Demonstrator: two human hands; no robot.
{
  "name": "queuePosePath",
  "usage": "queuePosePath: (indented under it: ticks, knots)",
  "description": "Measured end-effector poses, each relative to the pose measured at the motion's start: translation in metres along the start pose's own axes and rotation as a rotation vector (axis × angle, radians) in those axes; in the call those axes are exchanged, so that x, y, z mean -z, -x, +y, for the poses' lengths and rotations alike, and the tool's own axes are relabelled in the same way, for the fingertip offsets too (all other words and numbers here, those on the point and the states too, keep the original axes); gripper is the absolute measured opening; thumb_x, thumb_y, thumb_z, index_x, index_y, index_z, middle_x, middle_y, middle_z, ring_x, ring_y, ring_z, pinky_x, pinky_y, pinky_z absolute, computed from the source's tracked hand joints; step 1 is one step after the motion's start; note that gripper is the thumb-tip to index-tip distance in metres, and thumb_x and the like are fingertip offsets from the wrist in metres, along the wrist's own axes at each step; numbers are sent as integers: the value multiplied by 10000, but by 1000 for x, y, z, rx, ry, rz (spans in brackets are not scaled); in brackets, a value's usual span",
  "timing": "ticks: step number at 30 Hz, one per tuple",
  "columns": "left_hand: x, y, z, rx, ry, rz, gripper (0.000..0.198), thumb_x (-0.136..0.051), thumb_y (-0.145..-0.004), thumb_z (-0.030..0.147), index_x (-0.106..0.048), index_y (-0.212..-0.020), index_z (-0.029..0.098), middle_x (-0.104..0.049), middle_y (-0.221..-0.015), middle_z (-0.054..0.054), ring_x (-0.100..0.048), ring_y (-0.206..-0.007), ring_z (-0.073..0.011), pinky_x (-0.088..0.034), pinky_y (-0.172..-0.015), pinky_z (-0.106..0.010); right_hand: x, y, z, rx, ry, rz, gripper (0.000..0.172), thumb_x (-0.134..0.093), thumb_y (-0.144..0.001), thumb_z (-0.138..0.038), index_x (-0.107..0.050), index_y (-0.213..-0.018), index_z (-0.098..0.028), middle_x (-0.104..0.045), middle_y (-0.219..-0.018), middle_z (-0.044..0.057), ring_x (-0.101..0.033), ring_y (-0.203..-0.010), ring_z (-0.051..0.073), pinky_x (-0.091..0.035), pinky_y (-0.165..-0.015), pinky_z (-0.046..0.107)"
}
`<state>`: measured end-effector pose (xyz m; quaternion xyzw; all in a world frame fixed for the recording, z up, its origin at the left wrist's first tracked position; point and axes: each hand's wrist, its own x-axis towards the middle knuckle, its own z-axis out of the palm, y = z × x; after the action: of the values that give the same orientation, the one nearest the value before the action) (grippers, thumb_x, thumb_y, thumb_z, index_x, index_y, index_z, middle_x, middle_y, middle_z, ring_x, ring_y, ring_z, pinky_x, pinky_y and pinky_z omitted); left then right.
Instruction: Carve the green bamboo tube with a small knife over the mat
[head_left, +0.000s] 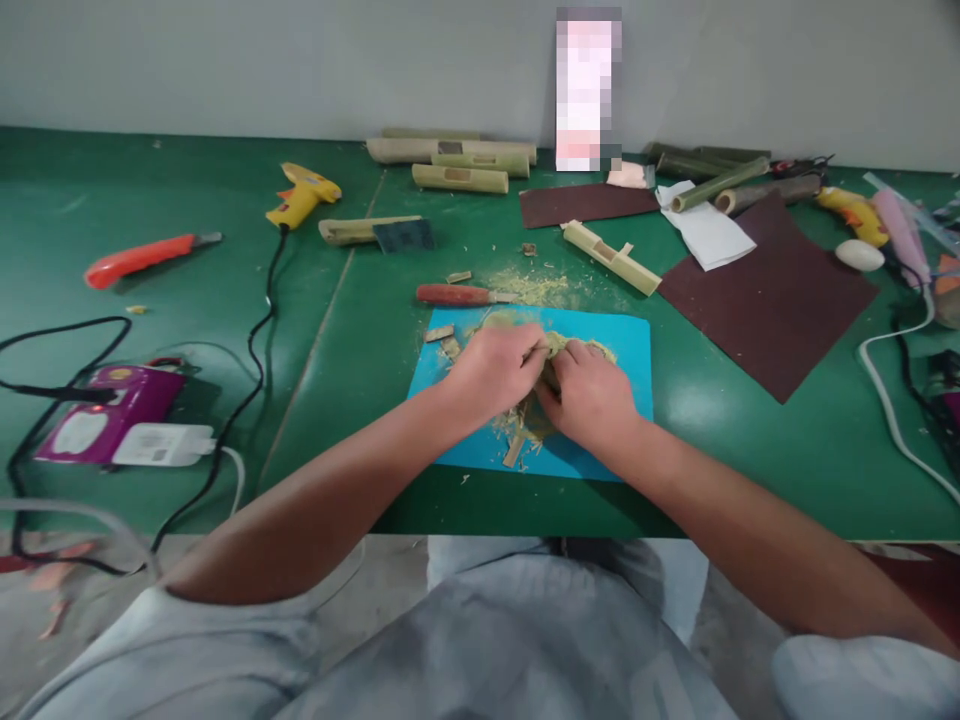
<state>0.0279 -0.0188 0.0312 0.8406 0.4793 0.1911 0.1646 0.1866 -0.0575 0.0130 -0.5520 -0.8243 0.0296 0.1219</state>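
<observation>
My left hand [495, 368] and my right hand [592, 395] meet over a blue cutting mat [630, 345] on the green table. Both have their fingers curled around a small bamboo piece [553, 347] held between them, mostly hidden by the fingers. Bamboo shavings and chips [517, 440] lie on the mat under and around the hands. A red-handled knife [461, 294] lies just beyond the mat, with sawdust beside it.
Several bamboo sections [459, 178] lie at the back, one notched piece [611, 257] closer. Dark sandpaper sheets [769, 290] sit at right. A yellow glue gun [300, 195], an orange cutter [139, 258] and a purple power strip [105, 425] with cables are at left.
</observation>
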Motion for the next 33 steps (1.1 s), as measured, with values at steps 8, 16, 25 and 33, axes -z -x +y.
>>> queuePosePath:
  ticks: [8, 16, 25, 33]
  knots:
    - [0, 1, 2, -2, 3, 22, 178, -510, -903, 197, -609, -756, 182, -623, -684, -18, -534, -639, -142, -359, -593, -275, -2, 0, 2, 4, -39, 26, 260, -463, -974, -340, -639, -922, -156, -641, -932, 128, -549, -848, 247, -334, -673, 351]
    - [2, 1, 0, 26, 36, 12, 181, -530, -905, 193, -609, -742, 191, -637, -694, -13, -546, -641, -144, -362, -597, -284, -3, 0, 2, 2, -55, -6, 256, -466, -969, -336, -642, -955, -152, -639, -953, 129, -552, -858, 249, -341, -667, 350]
    - [4, 2, 0, 48, 41, 0, 167, -536, -909, 213, -631, -773, 193, -643, -699, -10, -548, -641, -143, -375, -601, -285, -1, 0, 2, 19, -51, -25, 274, -441, -976, -321, -649, -985, -143, -637, -961, 132, -552, -853, 249, -329, -649, 353]
    - [3, 2, 0, 44, 72, 30, 177, -536, -910, 197, -627, -760, 180, -638, -695, -9, -552, -647, -139, -378, -594, -277, -1, 0, 2, 30, -41, -29, 261, -472, -970, -329, -648, -1004, -139, -642, -973, 131, -560, -868, 249, -338, -665, 346]
